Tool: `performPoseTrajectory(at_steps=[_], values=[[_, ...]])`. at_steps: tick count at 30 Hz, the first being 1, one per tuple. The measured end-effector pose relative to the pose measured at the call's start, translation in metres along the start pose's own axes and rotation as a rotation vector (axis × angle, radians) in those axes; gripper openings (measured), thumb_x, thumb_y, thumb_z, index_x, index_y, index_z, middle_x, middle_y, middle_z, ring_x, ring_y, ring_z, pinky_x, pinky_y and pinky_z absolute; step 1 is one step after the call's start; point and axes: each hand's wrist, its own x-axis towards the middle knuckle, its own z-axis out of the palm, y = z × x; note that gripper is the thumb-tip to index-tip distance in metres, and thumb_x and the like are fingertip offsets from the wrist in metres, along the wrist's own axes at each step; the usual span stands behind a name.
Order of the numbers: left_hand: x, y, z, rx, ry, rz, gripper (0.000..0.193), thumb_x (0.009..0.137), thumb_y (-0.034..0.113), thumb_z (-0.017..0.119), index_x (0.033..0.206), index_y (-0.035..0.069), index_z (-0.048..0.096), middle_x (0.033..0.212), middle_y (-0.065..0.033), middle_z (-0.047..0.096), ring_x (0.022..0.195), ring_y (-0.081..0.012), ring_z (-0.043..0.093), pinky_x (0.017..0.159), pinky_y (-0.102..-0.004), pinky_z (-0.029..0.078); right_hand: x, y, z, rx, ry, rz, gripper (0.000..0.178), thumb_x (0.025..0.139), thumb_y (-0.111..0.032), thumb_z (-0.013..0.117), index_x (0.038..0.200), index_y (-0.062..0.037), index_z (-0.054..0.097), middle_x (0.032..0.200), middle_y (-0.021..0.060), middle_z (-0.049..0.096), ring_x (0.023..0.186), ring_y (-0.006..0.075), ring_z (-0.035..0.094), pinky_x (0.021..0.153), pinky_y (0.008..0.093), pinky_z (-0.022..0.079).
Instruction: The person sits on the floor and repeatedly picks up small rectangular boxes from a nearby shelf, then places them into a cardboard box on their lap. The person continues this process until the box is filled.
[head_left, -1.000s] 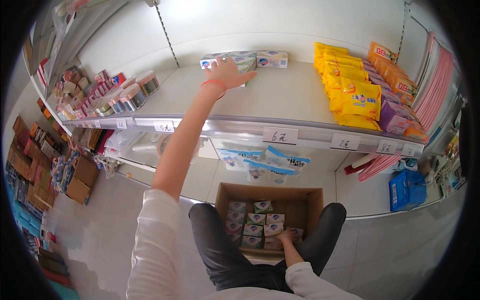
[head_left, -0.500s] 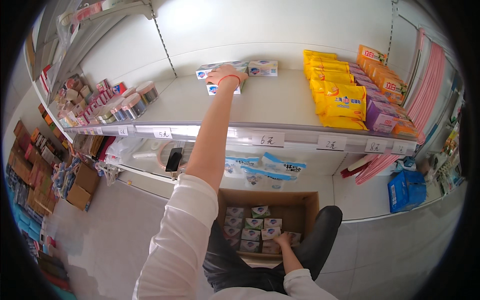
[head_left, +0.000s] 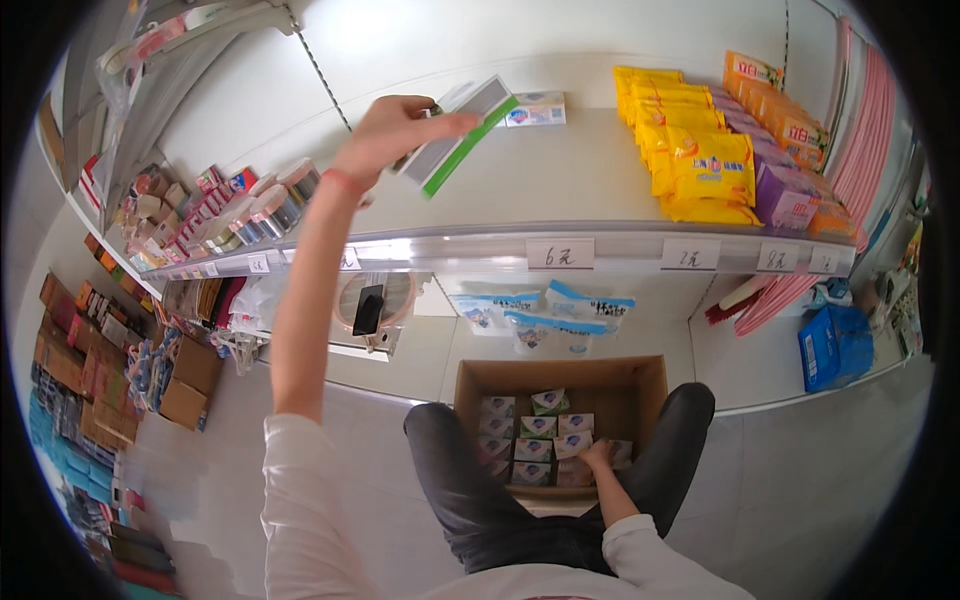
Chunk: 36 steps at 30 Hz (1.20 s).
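Above the shelf (head_left: 580, 185), my left hand (head_left: 385, 135) is closed on a soap box (head_left: 465, 135), tilted so that a grey-white face and a green edge show. Part of what it grips is hidden behind the fingers. Just to the right, against the back wall, another white soap box (head_left: 537, 108) lies on the shelf. Low down, inside a cardboard carton (head_left: 500, 372) between my knees, my right hand (head_left: 597, 455) grips the edge of a white soap box (head_left: 573, 444). Several more soap boxes (head_left: 531, 473) lie in rows around it.
Yellow soap packets (head_left: 700, 165) and purple boxes (head_left: 788, 195) fill the shelf's right end. Jars (head_left: 272, 210) stand at its left. Price tags line the front edge. Below are blue-white bags (head_left: 560, 325), a phone (head_left: 368, 310) and a blue package (head_left: 836, 347).
My left hand has lifted off the shelf and moved left with a soap box, turning it. The stack it was on no longer shows there. My right hand stays in the carton.
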Motion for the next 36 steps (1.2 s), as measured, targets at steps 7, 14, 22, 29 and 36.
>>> performPoseTrajectory(at_steps=[7, 14, 22, 29, 36], values=[[-0.146, -0.009, 0.055, -0.706, -0.397, 0.057, 0.090, 0.045, 0.016, 0.080, 0.123, -0.008, 0.042, 0.118, -0.0148, 0.052, 0.106, -0.0190, 0.049, 0.091, -0.0300, 0.034, 0.030, 0.000, -0.001, 0.357, 0.113, -0.222, 0.063, 0.057, -0.028, 0.073, 0.107, 0.0039, 0.050, 0.102, 0.0202, 0.057, 0.096, 0.0318, 0.055, 0.082, 0.0373, 0.045], [-0.250, -0.131, 0.253, -0.381, -0.591, -0.273, 0.081, 0.057, 0.030, 0.079, 0.121, -0.005, 0.045, 0.100, -0.0079, 0.058, 0.087, -0.0088, 0.051, 0.075, -0.0221, 0.042, -0.084, -0.050, -0.099, 1.235, -1.323, -0.057, 0.070, 0.077, -0.059, 0.052, 0.118, -0.0028, 0.044, 0.113, 0.0143, 0.053, 0.104, 0.0280, 0.053, 0.086, 0.0413, 0.043], [-0.304, -0.235, 0.427, 0.065, -0.479, -0.086, 0.090, 0.049, 0.049, 0.075, 0.114, -0.006, 0.047, 0.093, -0.0226, 0.059, 0.087, -0.0349, 0.057, 0.079, -0.0401, 0.043, -0.042, -0.020, -0.052, 0.951, -0.675, 0.092, 0.058, 0.072, -0.027, 0.069, 0.117, 0.0004, 0.044, 0.108, 0.0135, 0.052, 0.091, 0.0272, 0.057, 0.066, 0.0395, 0.053], [-0.306, -0.289, 0.441, 0.303, -0.460, -0.486, 0.084, 0.051, 0.054, 0.072, 0.108, -0.005, 0.053, 0.096, -0.0211, 0.060, 0.086, -0.0303, 0.060, 0.084, -0.0398, 0.042, -0.007, 0.006, -0.012, 1.132, -0.279, 0.262, 0.056, 0.072, -0.026, 0.070, 0.117, -0.0034, 0.046, 0.113, 0.0131, 0.049, 0.092, 0.0294, 0.055, 0.073, 0.0375, 0.050], [-0.315, -0.300, 0.459, 0.225, -0.342, -0.801, 0.072, 0.055, 0.057, 0.068, 0.094, -0.003, 0.061, 0.096, -0.0213, 0.059, 0.097, -0.0338, 0.052, 0.087, -0.0439, 0.038, -0.006, 0.008, -0.002, 0.977, -0.286, 0.280, 0.051, 0.073, -0.018, 0.067, 0.114, 0.0031, 0.044, 0.106, 0.0148, 0.051, 0.091, 0.0273, 0.056, 0.072, 0.0346, 0.052]])
